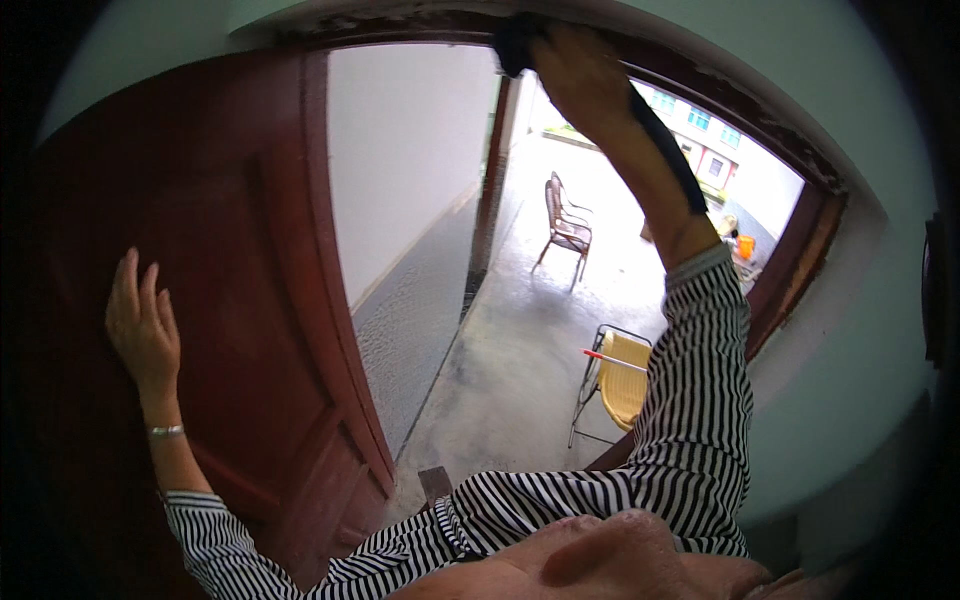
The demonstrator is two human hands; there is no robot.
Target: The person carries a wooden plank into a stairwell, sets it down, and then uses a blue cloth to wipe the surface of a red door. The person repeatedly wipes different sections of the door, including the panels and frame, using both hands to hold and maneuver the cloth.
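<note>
My right hand (577, 71) is raised to the top of a doorway and grips a dark cloth (516, 45), which lies against the dark red wooden door frame (420, 28). Part of the cloth seems to hang behind my forearm. My left hand (146, 322), with a metal bracelet at the wrist, rests on the face of an opened dark red wooden door (217, 300), its fingers pointing up and slightly apart.
Beyond the doorway stand a brown chair with armrests (566, 229) and a yellow chair with a metal frame (622, 375), a red-and-white stick (615, 361) across it. A white and grey wall (412, 187) runs along the left. An orange container (745, 247) is farther off at the right.
</note>
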